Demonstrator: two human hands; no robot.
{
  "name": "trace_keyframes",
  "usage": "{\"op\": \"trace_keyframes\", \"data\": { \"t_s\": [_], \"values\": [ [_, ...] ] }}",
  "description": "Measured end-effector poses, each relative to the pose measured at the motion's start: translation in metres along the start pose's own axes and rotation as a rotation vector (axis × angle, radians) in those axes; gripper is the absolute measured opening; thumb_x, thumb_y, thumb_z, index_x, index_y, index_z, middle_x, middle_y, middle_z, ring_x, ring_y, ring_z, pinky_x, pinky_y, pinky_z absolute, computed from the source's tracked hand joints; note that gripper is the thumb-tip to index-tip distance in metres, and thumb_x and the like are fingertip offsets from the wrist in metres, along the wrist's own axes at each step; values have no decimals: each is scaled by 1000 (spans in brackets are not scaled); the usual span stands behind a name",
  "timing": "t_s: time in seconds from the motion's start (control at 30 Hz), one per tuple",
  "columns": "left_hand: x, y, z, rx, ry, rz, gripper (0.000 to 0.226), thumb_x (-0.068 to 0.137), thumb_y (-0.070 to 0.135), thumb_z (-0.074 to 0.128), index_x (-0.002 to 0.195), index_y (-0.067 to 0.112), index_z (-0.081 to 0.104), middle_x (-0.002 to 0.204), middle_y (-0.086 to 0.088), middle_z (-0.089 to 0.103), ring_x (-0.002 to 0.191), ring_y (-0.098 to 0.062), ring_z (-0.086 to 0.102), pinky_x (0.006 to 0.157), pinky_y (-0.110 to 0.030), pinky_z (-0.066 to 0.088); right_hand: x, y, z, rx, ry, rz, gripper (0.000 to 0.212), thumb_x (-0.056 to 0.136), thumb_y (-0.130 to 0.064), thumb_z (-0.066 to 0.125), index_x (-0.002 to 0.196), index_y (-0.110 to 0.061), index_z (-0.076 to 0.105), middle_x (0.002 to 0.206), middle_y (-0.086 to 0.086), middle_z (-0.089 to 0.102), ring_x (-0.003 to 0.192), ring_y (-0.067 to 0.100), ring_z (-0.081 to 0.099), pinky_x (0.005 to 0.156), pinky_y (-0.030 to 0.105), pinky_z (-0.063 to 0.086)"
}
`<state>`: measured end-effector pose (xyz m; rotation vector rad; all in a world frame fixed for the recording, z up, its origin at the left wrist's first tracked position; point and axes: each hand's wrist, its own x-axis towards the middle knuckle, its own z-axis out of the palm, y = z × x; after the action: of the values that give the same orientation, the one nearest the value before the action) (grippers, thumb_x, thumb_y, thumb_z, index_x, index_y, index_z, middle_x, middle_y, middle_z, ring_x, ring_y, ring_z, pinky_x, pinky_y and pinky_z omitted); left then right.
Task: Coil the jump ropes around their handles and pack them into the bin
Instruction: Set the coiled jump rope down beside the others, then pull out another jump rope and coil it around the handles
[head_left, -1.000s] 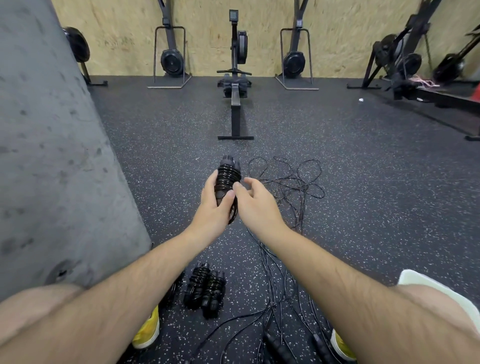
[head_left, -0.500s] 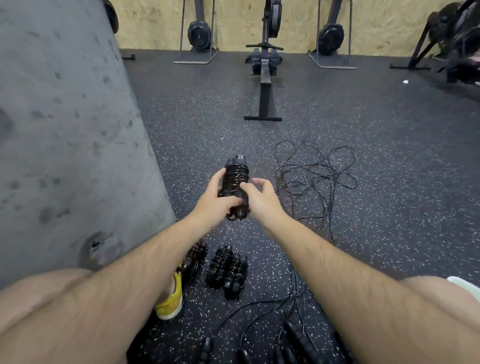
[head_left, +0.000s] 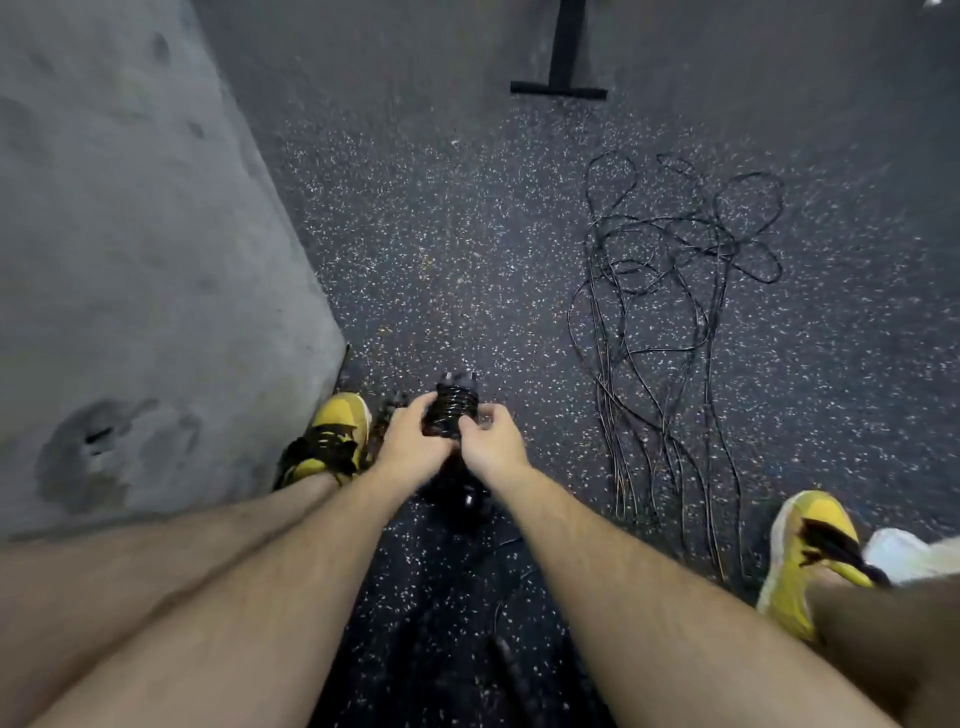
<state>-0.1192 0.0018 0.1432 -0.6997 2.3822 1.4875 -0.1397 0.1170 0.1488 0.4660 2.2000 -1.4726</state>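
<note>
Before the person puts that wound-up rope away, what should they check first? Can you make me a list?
1. Both hands have a grip on the coiled rope bundle: ok. The left hand and right hand curl round it.
2. Rope end tucked so the coil holds: cannot tell, it is blurred.
3. Bin in sight to drop it in: not ok, no bin shows in this view.
4. Feet free of trip hazards: not ok, the loose ropes run down close beside the right shoe.
5. All ropes coiled: not ok, that tangle is uncoiled.
</note>
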Motion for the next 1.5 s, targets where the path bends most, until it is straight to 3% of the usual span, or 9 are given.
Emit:
{"op": "trace_keyframes", "data": {
  "t_s": [0.1,0.27,0.37,0.47,0.6,0.73,1.0,1.1,1.5],
  "values": [
    [20,-34,2,110,63,-36,79,70,28,69,146,22,49,140,-10,53,132,-27,51,114,-41,39,17,18,29,-40,-40,53,31,100,-24,53,128,-11,50,123,4,62,114,23,59,94,25,40],
    [35,-60,7,386,-107,-79,59,100,18,55,154,7,36,164,-12,26,152,-23,22,123,-30,15,30,42,50,-194,-258,32,45,101,-16,46,145,-10,46,145,4,53,130,20,51,103,18,34],
    [35,-58,15,582,43,-30,52,101,23,50,151,14,42,162,-10,28,150,-27,23,121,-37,21,28,43,46,-241,-232,-67,45,100,-15,47,145,-8,47,147,6,52,133,19,49,106,18,30],
    [22,-43,25,699,195,189,39,100,23,47,138,18,55,146,-5,47,135,-27,39,109,-43,33,23,41,31,-227,-136,-151,39,100,-15,45,137,-11,55,138,5,59,127,20,53,105,24,36],
    [7,-29,50,642,72,352,30,102,23,42,123,19,63,122,-3,59,112,-24,52,95,-42,42,12,53,-2,-271,-46,-219,32,95,-19,40,116,-19,64,114,0,68,104,18,62,94,35,51],
    [-9,-26,90,563,-91,412,30,100,26,44,122,18,63,118,-2,61,110,-22,57,96,-44,47,-2,79,-50,-383,-27,-217,32,97,-20,38,119,-19,60,118,2,63,105,19,60,95,38,51],
    [-17,-48,169,870,-352,220,61,99,39,53,153,20,34,156,-1,36,141,-23,40,113,-43,36,-25,157,-127,-598,-65,-6,55,95,-11,44,148,-20,37,145,5,46,131,28,48,108,42,42],
    [-18,-60,190,1004,-417,161,66,94,51,58,149,21,36,150,-4,38,139,-26,40,110,-43,36,-25,176,-136,-613,-136,61,56,93,-13,47,148,-23,36,146,3,44,132,29,46,107,43,43],
    [-15,-80,213,1177,-467,191,32,96,31,52,123,14,53,130,-7,54,123,-29,52,102,-40,41,-11,185,-140,-543,-125,139,41,90,-16,49,131,-15,51,133,6,54,121,29,56,102,38,48]
  ]
}}
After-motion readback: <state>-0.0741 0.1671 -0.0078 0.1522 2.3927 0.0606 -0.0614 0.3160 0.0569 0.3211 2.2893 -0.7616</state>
